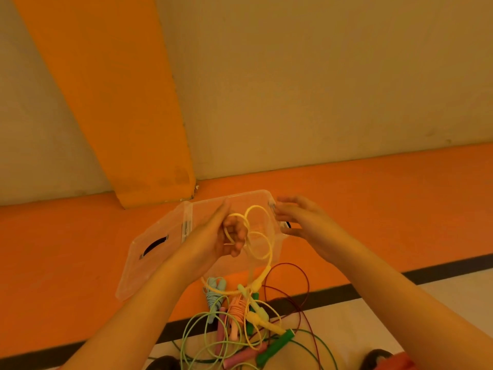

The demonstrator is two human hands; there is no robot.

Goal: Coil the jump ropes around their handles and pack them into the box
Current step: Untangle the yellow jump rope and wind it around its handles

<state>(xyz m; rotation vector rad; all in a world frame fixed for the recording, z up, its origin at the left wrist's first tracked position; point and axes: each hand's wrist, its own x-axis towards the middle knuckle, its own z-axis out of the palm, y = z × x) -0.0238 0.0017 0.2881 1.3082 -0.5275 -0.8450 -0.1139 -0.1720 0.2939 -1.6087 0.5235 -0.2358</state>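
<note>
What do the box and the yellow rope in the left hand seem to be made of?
The box looks like clear, glossy hard plastic: the orange floor shows through its walls. The yellow rope looks like smooth, flexible plastic or rubber, I cannot tell which: it forms springy round loops in the left hand.

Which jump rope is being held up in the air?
The yellow one: the left hand grips its loops, while the blue rope, the pink rope and the green rope lie on the floor.
</note>
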